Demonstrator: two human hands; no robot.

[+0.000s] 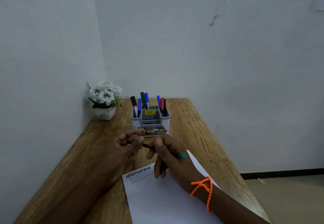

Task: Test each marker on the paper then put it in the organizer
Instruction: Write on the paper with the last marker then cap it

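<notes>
Hiding most of the marker [177,154], the right hand [168,155] clamps its barrel; only the teal end shows at 4 o'clock. Left hand [128,145] pinches the dark tip end. Organizer [150,118] stands at 12 o'clock, paper [163,199] below on the tabletop [192,127].

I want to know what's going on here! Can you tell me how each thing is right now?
green marker: held in the right hand
left hand: pinching the marker's dark end
paper: flat on the table, scribbles at its far edge
organizer: upright, markers standing in it
flower pot: upright in the corner
</notes>
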